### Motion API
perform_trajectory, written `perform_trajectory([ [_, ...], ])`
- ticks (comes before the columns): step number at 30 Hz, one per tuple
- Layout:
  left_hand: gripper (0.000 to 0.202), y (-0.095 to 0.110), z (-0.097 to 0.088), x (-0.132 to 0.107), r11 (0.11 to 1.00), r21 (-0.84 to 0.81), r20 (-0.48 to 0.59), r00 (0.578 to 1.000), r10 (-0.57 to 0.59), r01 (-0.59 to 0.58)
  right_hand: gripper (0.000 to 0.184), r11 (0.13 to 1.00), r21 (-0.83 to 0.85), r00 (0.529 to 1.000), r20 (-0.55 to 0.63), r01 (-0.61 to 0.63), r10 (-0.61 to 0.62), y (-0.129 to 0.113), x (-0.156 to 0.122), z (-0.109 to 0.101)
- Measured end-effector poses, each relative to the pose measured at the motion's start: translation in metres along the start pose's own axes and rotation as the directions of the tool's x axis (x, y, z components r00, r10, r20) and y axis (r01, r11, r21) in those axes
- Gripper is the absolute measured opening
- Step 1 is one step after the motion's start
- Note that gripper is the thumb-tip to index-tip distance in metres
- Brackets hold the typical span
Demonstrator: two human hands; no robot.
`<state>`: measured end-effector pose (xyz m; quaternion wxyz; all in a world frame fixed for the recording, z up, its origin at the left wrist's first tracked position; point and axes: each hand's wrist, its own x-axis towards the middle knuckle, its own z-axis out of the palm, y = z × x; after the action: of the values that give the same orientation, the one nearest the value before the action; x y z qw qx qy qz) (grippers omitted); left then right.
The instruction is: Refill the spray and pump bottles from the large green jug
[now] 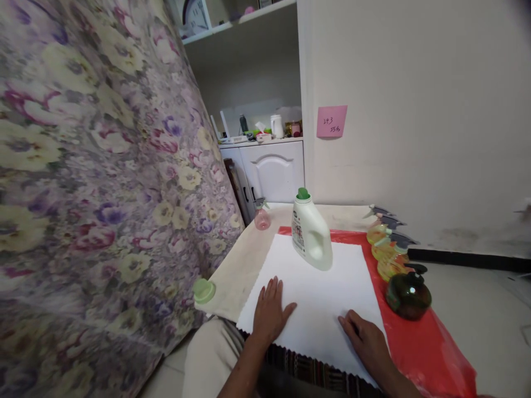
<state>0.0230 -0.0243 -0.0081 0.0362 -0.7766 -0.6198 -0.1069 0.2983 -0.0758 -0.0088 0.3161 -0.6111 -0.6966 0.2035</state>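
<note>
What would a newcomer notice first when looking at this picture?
Probably the flowered curtain, which fills the left side of the view. Next would come the pale jug, standing at the far part of the white cloth, with the left hand and right hand on the near part. The bright red sheet also stands out, showing to the right of the cloth.

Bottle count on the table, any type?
6. Large pale bottle at the back of the white sheet; pink spray bottle back left; three yellow spray bottles lined up at right; dark round bottle nearer. The yellow ones overlap, possibly hiding another.
</note>
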Motion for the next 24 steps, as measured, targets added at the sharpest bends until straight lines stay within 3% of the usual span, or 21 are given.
perform_trajectory([
  [11,0.070,-0.029,-0.005,0.010,0.995,0.034,-0.047,0.994,-0.095,0.097,0.041,1.000,-0.017,1.000,0.018,0.010,-0.009,0.003,-0.003,0.003],
  [24,0.071,-0.029,-0.001,0.008,0.992,0.069,-0.068,0.992,-0.104,0.108,0.040,0.996,-0.094,0.996,0.093,0.009,0.000,-0.001,-0.004,0.000],
])
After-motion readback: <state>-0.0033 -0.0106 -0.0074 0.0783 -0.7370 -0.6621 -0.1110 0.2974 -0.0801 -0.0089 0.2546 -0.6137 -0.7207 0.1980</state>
